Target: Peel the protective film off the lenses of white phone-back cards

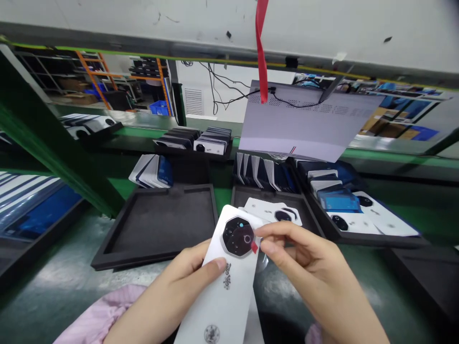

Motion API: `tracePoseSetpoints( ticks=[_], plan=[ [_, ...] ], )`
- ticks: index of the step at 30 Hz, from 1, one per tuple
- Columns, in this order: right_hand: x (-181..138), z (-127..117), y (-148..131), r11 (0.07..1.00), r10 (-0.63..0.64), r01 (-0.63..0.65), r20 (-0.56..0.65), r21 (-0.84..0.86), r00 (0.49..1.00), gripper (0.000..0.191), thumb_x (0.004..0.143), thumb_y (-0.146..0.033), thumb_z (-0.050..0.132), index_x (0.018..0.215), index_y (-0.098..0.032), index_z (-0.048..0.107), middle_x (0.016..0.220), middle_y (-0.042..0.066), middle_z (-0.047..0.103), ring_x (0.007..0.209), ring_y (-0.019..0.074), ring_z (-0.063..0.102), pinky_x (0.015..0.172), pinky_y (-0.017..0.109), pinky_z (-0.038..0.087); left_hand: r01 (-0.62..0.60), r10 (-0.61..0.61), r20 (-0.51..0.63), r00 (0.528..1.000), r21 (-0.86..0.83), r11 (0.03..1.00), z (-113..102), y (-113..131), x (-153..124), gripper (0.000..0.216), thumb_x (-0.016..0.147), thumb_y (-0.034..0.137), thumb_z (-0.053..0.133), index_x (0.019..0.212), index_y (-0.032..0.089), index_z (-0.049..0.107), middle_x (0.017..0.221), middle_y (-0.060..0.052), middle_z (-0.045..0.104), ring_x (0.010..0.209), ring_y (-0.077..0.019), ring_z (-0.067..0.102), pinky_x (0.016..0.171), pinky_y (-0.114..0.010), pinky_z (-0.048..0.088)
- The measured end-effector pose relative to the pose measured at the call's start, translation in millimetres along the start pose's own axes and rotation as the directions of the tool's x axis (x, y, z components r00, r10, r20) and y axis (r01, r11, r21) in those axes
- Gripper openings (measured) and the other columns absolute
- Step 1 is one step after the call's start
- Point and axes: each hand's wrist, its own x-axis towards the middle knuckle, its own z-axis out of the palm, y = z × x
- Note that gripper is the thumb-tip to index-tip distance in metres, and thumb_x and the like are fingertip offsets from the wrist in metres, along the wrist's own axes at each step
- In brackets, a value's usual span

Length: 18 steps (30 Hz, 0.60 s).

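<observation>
My left hand (195, 272) holds a white phone back cover (224, 296), with the thumb flat on its face and the fingers underneath. The cover is tilted and bears a dark octagonal camera panel (237, 236) near its top, plus printed dark markings below. At the panel's right edge sits a small red tab (254, 247). My right hand (304, 258) has its thumb and index finger pinched beside this tab, on what looks like a piece of clear film (259, 240). Another pale sheet shows partly from behind the cover's lower right edge.
A black foam tray (165, 253) lies to the left, with stacked covers (154, 171) behind it. White covers (267, 209) lie in the middle tray. More covers and blue film (339, 200) fill the right tray. A green post (60, 143) slants at left; a red strip (262, 52) hangs overhead.
</observation>
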Motion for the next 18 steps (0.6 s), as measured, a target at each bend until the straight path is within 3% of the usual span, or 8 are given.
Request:
tracePoseSetpoints(
  ticks=[5, 12, 18],
  plan=[
    [7.8, 4.4, 1.0, 0.997, -0.033, 0.037, 0.066, -0.073, 0.997, 0.009, 0.092, -0.032, 0.068, 0.094, -0.032, 0.076, 0.065, -0.006, 0.052, 0.057, 0.0108, 0.045, 0.052, 0.024, 0.036, 0.001, -0.001, 0.051, 0.999, 0.017, 1.000, 2.3, 6.8, 0.2, 0.029, 0.094, 0.043, 0.067, 0.118, 0.033, 0.080, 0.089, 0.002, 0.081, 0.081, -0.0201, 0.064, 0.069, -0.022, 0.047],
    [9.7, 3.9, 1.4, 0.997, -0.032, 0.036, 0.043, -0.074, 0.999, 0.009, 0.094, -0.031, 0.067, 0.093, -0.030, 0.076, 0.067, -0.005, 0.055, 0.058, 0.0114, 0.045, 0.053, 0.026, 0.035, -0.032, 0.031, 0.036, 0.999, 0.009, 0.999, 3.9, 5.9, -1.7, 0.026, 0.092, 0.037, 0.068, 0.114, 0.035, 0.083, 0.092, 0.001, 0.084, 0.080, -0.0223, 0.068, 0.067, -0.022, 0.050],
    [8.4, 8.3, 2.5, 0.985, -0.096, 0.099, 0.026, -0.144, 0.995, 0.008, 0.094, -0.029, 0.067, 0.094, -0.032, 0.075, 0.067, -0.006, 0.055, 0.056, 0.0115, 0.044, 0.051, 0.026, 0.036, -0.002, 0.002, 0.017, 1.000, -0.017, 1.000, 3.8, 3.5, -2.3, 0.028, 0.091, 0.041, 0.070, 0.115, 0.036, 0.083, 0.098, 0.001, 0.085, 0.078, -0.0228, 0.070, 0.064, -0.023, 0.052]
  ],
)
